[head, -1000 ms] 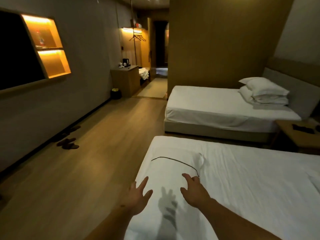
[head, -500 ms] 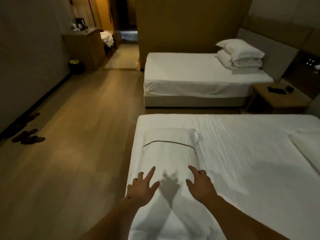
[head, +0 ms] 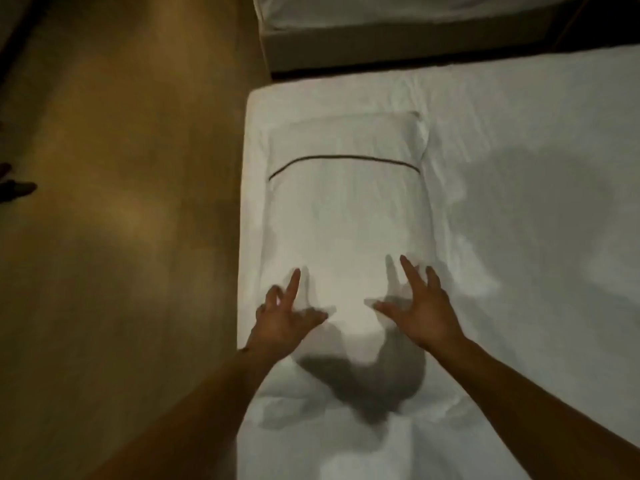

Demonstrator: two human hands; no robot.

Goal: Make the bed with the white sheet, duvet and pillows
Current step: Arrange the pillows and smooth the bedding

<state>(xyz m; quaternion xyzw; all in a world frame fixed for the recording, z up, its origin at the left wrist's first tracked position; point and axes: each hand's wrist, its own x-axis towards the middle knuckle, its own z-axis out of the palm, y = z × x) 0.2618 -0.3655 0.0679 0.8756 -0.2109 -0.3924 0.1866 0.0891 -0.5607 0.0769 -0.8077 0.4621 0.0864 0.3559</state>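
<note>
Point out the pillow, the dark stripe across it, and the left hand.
pillow (head: 346, 216): head view, middle of its white top.
dark stripe (head: 346, 157): head view, middle of the line.
left hand (head: 282, 315): head view, back of the hand.

Beds: two. Near bed (head: 519, 237) under white sheet; second bed (head: 398, 39) beyond it, across a dark gap, only its foot edge in frame.
Pillows: one (head: 346, 216), white with a single dark piping line, lying on the near bed along its left edge.
Hands: two, left hand (head: 282, 322) and right hand (head: 420, 315), both over the pillow's near end, fingers spread.
Slippers: one dark slipper (head: 15, 188) on the wooden floor (head: 121, 202), far left of the near bed.
</note>
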